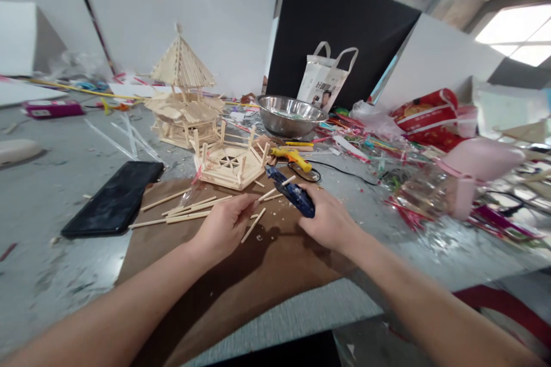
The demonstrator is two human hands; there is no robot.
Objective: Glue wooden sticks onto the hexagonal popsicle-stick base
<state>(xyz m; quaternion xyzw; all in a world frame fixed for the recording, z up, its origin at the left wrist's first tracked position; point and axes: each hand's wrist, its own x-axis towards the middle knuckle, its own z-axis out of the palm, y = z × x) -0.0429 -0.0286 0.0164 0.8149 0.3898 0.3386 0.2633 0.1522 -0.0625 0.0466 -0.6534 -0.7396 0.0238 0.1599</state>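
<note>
My right hand (pixel 329 219) is closed round a dark blue glue gun (pixel 291 190), its nozzle pointing up and left toward a low hexagonal wooden-stick frame (pixel 231 163). My left hand (pixel 224 225) pinches a thin wooden stick (pixel 270 191) that reaches up to the gun's nozzle. Both hands hover over a brown cardboard sheet (pixel 241 275) strewn with several loose sticks (pixel 189 211).
A finished stick pagoda (pixel 183 94) stands behind the frame. A black phone (pixel 115 196) lies at the left, a yellow tool (pixel 293 156) and a steel bowl (pixel 289 114) behind. Bags, wrappers and a plastic bottle (pixel 424 189) crowd the right side of the grey table (pixel 51 195).
</note>
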